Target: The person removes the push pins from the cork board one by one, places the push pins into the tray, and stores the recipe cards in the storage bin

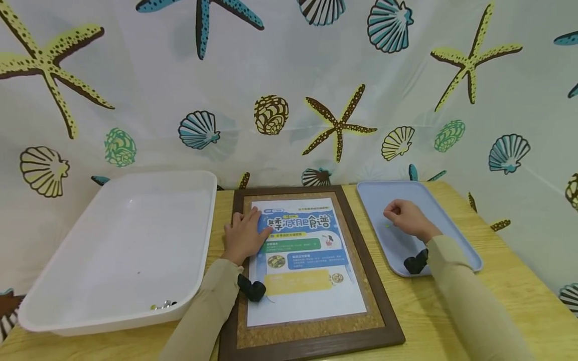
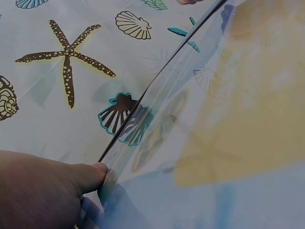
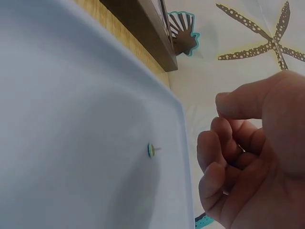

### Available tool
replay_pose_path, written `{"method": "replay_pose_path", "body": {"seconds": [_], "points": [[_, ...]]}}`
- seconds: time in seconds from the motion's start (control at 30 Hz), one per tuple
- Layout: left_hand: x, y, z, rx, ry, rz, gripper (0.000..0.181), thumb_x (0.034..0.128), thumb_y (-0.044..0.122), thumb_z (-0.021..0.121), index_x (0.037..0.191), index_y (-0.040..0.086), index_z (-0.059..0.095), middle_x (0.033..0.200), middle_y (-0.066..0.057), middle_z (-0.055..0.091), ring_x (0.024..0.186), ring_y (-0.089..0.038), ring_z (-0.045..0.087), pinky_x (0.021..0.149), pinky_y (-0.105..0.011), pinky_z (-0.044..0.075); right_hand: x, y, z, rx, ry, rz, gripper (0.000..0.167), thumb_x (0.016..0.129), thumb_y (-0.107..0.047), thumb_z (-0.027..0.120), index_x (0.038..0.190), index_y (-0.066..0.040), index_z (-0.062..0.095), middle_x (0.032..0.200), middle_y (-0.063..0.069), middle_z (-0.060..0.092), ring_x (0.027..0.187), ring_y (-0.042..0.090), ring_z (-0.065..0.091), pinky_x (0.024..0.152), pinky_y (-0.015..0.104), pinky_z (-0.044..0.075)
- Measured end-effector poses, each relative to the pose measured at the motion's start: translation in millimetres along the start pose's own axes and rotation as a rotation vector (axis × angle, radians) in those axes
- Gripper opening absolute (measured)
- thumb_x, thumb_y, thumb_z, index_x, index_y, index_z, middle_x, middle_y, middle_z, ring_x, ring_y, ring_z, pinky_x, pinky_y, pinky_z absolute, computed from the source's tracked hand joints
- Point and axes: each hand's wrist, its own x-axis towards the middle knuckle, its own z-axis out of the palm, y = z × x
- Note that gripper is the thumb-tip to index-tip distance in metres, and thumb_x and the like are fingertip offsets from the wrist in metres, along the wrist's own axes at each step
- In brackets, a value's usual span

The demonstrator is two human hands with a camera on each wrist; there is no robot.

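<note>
My left hand (image 1: 245, 235) rests with spread fingers on the left side of a brown-framed cork board (image 1: 311, 338). Its thumb and fingertips touch a printed poster (image 1: 311, 308) lying on the cork. In the left wrist view, the thumb (image 2: 88, 177) lies at the sheet's edge. Above the blue tray (image 1: 433, 220), my right hand (image 1: 408, 219) has curled fingers, with thumb and index tips close together. Nothing shows between them in the right wrist view. A small yellow-green thumbtack (image 3: 151, 150) lies on the tray, just apart from that hand, its pin sticking out sideways.
A large white tub (image 1: 126, 240) stands on the left, with several small tacks (image 1: 163, 305) in its near corner. The wooden table (image 1: 510, 281) carries everything. A sheet printed with shells and starfish (image 1: 271, 65) hangs behind.
</note>
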Motion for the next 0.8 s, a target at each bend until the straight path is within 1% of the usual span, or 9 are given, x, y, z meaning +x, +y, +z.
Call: {"method": "replay_pose_path", "body": {"seconds": [0.1,0.2,0.37,0.43,0.5,0.6,0.73,0.8], "points": [[-0.2,-0.4,0.1,0.003,-0.003,-0.001,0.065,0.0959,0.044,0.054,0.147,0.007,0.038,0.157,-0.011,0.029,0.129,-0.036,0.031,0.093,-0.051,0.028,3.1,-4.9,4.2,0.002,-0.016,-0.005,0.019,0.096,-0.011,0.055,0.100,0.007,0.061,0.090,0.020,0.063,0.069,0.014,0.053,0.064,0.029,0.043],[-0.5,-0.2,-0.4,0.000,-0.003,-0.006,0.065,0.0959,0.044,0.054,0.147,0.007,0.038,0.157,-0.011,0.029,0.129,-0.036,0.031,0.093,-0.051,0.028,6.4,-9.5,7.9,0.030,-0.057,0.006,0.025,0.097,-0.015,0.054,0.104,0.008,0.062,0.092,0.018,0.063,0.073,0.015,0.053,0.065,0.028,0.044],[0.0,2.0,-0.4,-0.005,-0.009,-0.010,0.066,0.0958,0.044,0.054,0.148,0.008,0.038,0.157,-0.010,0.029,0.129,-0.035,0.031,0.093,-0.050,0.028,10.6,-13.4,12.7,0.184,-0.166,0.046,0.035,0.101,-0.022,0.048,0.115,0.007,0.063,0.087,0.011,0.062,0.073,0.017,0.053,0.067,0.029,0.043],[0.5,3.1,0.4,-0.005,-0.015,-0.012,0.066,0.0957,0.045,0.054,0.148,0.008,0.037,0.158,-0.010,0.029,0.129,-0.035,0.031,0.094,-0.050,0.028,11.3,-14.4,14.6,0.244,-0.206,0.051,0.036,0.101,-0.022,0.047,0.116,0.007,0.062,0.081,0.008,0.059,0.071,0.017,0.052,0.068,0.029,0.042],[1.0,3.7,0.9,-0.002,-0.019,-0.012,0.066,0.0957,0.045,0.054,0.148,0.008,0.036,0.158,-0.010,0.028,0.129,-0.035,0.031,0.093,-0.050,0.028,11.7,-16.6,16.9,0.276,-0.235,0.054,0.036,0.101,-0.023,0.048,0.115,0.007,0.061,0.078,0.005,0.056,0.071,0.016,0.051,0.069,0.029,0.043],[1.3,3.6,1.2,0.001,-0.019,-0.016,0.066,0.0957,0.044,0.054,0.149,0.009,0.036,0.158,-0.010,0.028,0.129,-0.035,0.031,0.094,-0.050,0.027,12.6,-22.5,21.0,0.284,-0.276,0.057,0.037,0.100,-0.026,0.049,0.112,0.007,0.060,0.079,0.004,0.054,0.071,0.015,0.049,0.070,0.029,0.042],[0.4,2.5,0.2,0.003,-0.018,-0.021,0.066,0.0957,0.044,0.054,0.148,0.008,0.036,0.158,-0.010,0.028,0.130,-0.035,0.031,0.094,-0.051,0.027,13.9,-32.1,27.3,0.277,-0.343,0.053,0.039,0.100,-0.028,0.051,0.117,0.006,0.060,0.090,0.006,0.058,0.071,0.015,0.049,0.070,0.029,0.043],[-0.7,2.1,-0.3,0.002,-0.017,-0.025,0.066,0.0956,0.044,0.055,0.148,0.008,0.037,0.158,-0.010,0.029,0.129,-0.036,0.031,0.094,-0.051,0.027,14.1,-37.3,30.7,0.281,-0.380,0.043,0.039,0.100,-0.028,0.051,0.119,0.006,0.060,0.091,0.007,0.060,0.069,0.015,0.049,0.068,0.029,0.042]]}}
